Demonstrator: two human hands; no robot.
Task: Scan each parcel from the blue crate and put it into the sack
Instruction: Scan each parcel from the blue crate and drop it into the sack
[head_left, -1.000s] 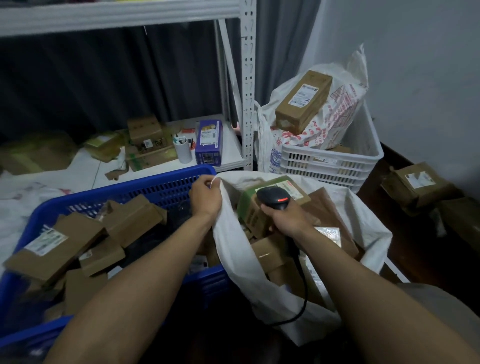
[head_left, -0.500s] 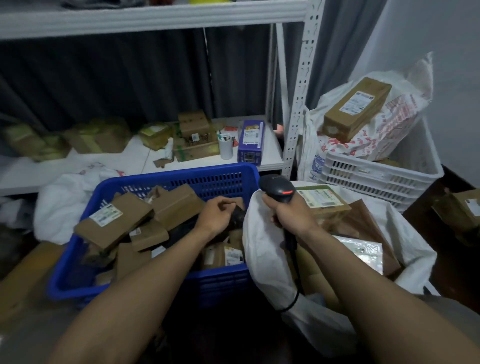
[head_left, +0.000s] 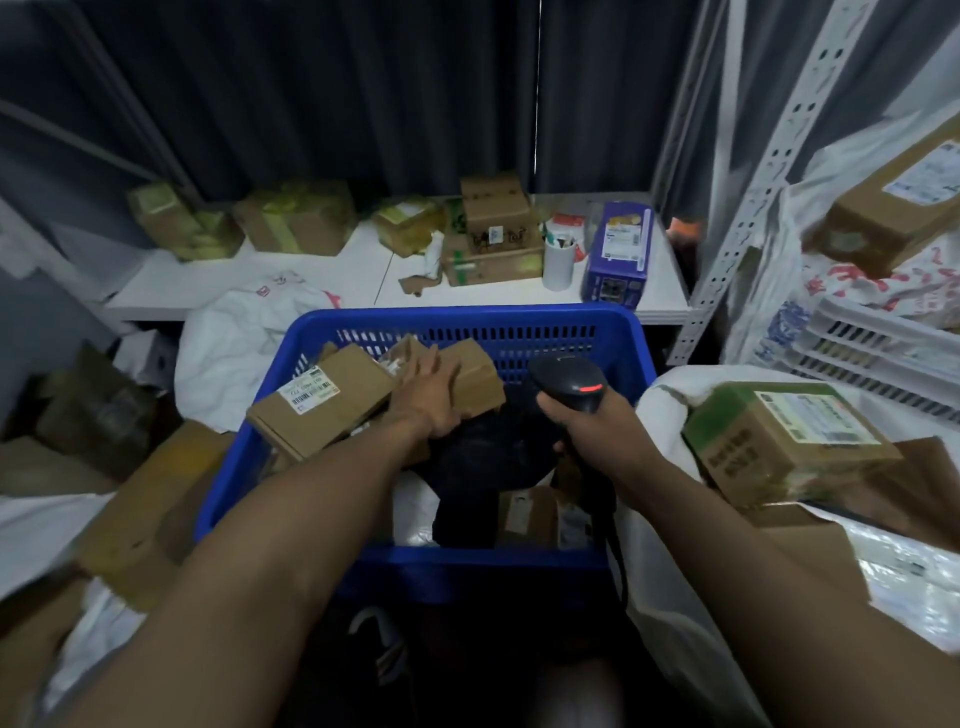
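Inside the blue crate (head_left: 467, 318), the left hand (head_left: 434, 396), off the sack (head_left: 670, 387) now, lays flat fingers on the next cardboard parcel (head_left: 478, 382); the right hand (head_left: 587, 432) still grips the barcode scanner (head_left: 569, 382).

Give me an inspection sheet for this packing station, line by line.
Surface: white shelf board behind the blue crate, loaded.
Job's things: blue crate holds brown parcels, one label up; sack at right holds a green-taped parcel.
Clutter: taped boxes, white cup, purple box on the board; cardboard at left.
Grips: left hand flat on a parcel in the crate; right hand grips the scanner, red light on.
Cables: scanner cable hangs below the right hand.
Surroundings: dark curtain, metal shelf upright, white crate at right.
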